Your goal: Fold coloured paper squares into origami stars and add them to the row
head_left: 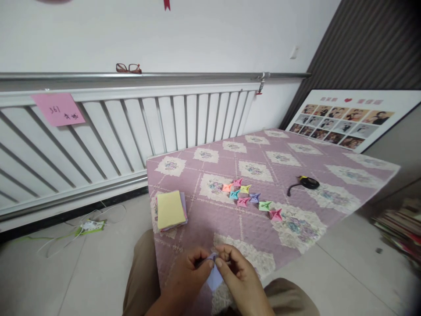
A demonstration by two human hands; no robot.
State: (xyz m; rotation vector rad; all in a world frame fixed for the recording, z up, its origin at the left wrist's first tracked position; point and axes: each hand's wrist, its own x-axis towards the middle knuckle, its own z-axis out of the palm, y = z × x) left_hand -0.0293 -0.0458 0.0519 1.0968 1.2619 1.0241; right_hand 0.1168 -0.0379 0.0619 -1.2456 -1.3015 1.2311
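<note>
A small folded piece of lavender-blue paper (215, 277) is pinched between my two hands near the table's front edge. My left hand (190, 272) grips its upper left part between thumb and fingers. On its upper right part, the thumb and fingers of my right hand (238, 274) are closed. Its lower end forms a point hanging below my thumbs. Beyond my hands lie several small folded paper pieces in pink, orange, blue, yellow, purple and green, such as a green one (265, 206). A stack of square paper sheets (170, 210), yellow on top, lies at the left.
The table (200, 224) has a purple patterned cloth. A black object with a short strap (309, 182) lies on its right side. Behind stand a white radiator (184, 123) and a photo board (338, 120). A power strip (92, 226) rests on the floor at left.
</note>
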